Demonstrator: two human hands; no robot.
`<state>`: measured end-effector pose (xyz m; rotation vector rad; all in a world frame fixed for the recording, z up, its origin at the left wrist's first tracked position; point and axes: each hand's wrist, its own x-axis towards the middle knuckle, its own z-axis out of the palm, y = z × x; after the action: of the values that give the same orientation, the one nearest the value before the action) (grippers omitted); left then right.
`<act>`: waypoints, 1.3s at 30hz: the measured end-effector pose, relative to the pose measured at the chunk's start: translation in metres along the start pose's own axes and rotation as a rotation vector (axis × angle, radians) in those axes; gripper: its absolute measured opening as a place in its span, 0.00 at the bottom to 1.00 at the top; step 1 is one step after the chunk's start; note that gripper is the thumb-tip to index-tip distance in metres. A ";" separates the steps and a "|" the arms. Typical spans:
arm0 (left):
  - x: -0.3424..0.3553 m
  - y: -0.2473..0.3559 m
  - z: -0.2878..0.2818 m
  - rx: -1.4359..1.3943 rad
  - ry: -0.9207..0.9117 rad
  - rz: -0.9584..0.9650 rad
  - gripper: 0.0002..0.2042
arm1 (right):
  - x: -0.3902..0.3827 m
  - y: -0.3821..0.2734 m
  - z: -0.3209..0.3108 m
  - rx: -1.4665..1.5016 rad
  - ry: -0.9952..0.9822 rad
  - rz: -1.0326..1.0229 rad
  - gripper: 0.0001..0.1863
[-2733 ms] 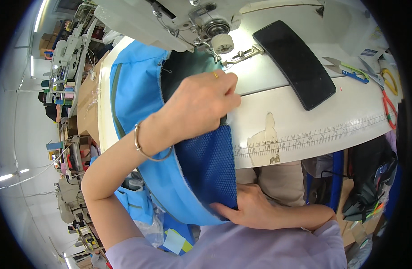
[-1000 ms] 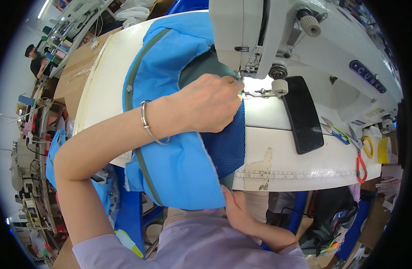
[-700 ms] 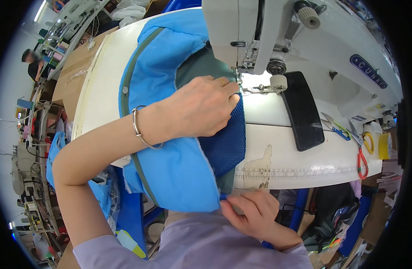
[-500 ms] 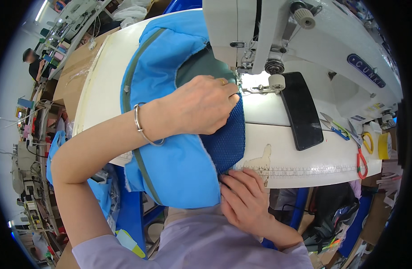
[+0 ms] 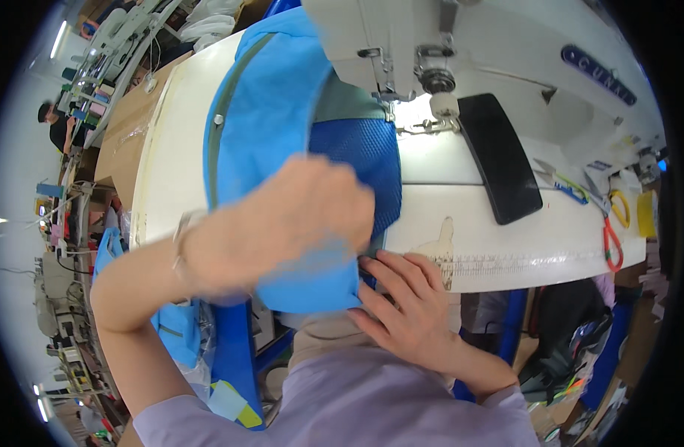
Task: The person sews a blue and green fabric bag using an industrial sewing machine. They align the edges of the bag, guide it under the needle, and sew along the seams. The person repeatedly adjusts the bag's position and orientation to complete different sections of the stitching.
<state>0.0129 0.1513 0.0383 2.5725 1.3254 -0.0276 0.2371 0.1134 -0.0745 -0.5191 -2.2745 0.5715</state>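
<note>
A: Any containers about?

B: Clear plastic bag [image 5: 206,346] at 8 o'clock, with blue fabric scraps [image 5: 179,339] inside or against it, too crowded to be sure which. Black bag [image 5: 561,320] at 4 o'clock, lower than the table [image 5: 476,235], with hidden contents. White plastic bags [image 5: 208,30] at 11 o'clock, too small for a look inside.

A: And between the hands?

B: Blue fabric piece [image 5: 267,123], mostly at 10 to 11 o'clock on the table, hanging past the near edge toward 6. Olive-green strip [image 5: 226,134] along its left side, blue mesh panel [image 5: 357,145] on the right, dark green cloth [image 5: 349,100] just above the mesh, up by the presser foot [image 5: 390,113].

A: Fingers?

B: Left hand [image 5: 312,212], blurred, over the middle of the fabric: bent fingers, too smeared to say whether gripping anything. Right hand [image 5: 412,313] at 5 o'clock, by the fabric's lower right corner: fingers spread apart, tips against the edge.

A: Anything in the way?

B: Left hand and forearm across the fabric, hiding part of fabric and strip. Sewing machine [image 5: 386,37] at 12 o'clock, overhanging the upper right of the fabric. Black phone [image 5: 500,156] at 2 o'clock, just beside the metal guide [image 5: 430,127].

A: Farther out?

B: Red-handled scissors [image 5: 608,229] at 3 o'clock, with a yellow roll [image 5: 646,214] just beyond. Brown cardboard [image 5: 126,138] at 10.
</note>
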 end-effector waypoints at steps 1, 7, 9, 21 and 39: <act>-0.014 0.022 -0.005 -0.071 -0.094 0.057 0.07 | -0.002 0.001 0.005 -0.013 0.027 -0.032 0.17; -0.050 0.072 0.009 -0.172 -0.380 -0.228 0.07 | -0.024 -0.008 0.024 0.150 -0.015 -0.198 0.15; -0.057 0.062 0.025 0.046 0.041 -0.385 0.11 | -0.026 -0.007 0.023 0.146 0.001 -0.183 0.16; -0.034 0.007 0.059 0.548 0.273 -0.314 0.32 | -0.027 -0.012 0.031 0.093 0.065 -0.168 0.11; -0.017 0.010 0.052 0.154 0.526 -0.260 0.25 | -0.028 -0.009 0.033 0.176 0.100 -0.159 0.13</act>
<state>0.0161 0.1199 -0.0075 2.6129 1.8982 0.5553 0.2299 0.0834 -0.1064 -0.2718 -2.1237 0.6440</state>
